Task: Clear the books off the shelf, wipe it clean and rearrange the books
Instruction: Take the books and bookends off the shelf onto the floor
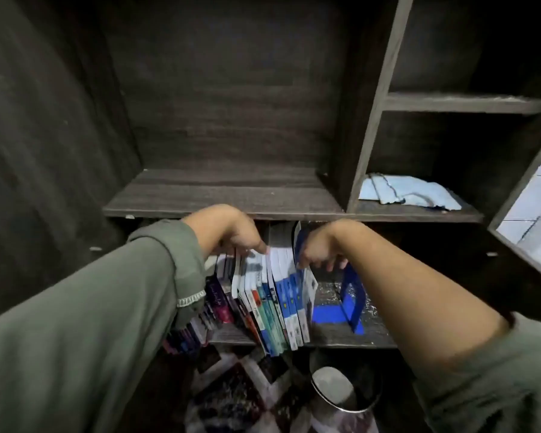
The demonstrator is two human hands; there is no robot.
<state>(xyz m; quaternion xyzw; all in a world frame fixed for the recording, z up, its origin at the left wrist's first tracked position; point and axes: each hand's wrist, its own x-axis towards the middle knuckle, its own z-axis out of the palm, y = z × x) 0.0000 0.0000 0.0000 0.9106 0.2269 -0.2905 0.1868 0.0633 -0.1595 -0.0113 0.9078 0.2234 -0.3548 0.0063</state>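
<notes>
the books (272, 295) stand in a leaning row on the lower shelf (356, 337), left of its middle, spines at the front edge. the left hand (238, 239) curls over the tops of the row's middle; the right hand (316, 256) grips the tops at its right end. a blue bookend (352, 295) stands just right of them. a pale blue cloth (409, 195) lies in the upper shelf's (216, 198) right compartment.

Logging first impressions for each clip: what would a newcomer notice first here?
The left hand and right hand grip the tops of a row of colourful books on the lower shelf at centre. Right of the row stands a bright blue bookend, and a pale blue cloth lies in the compartment up and to the right.
</notes>
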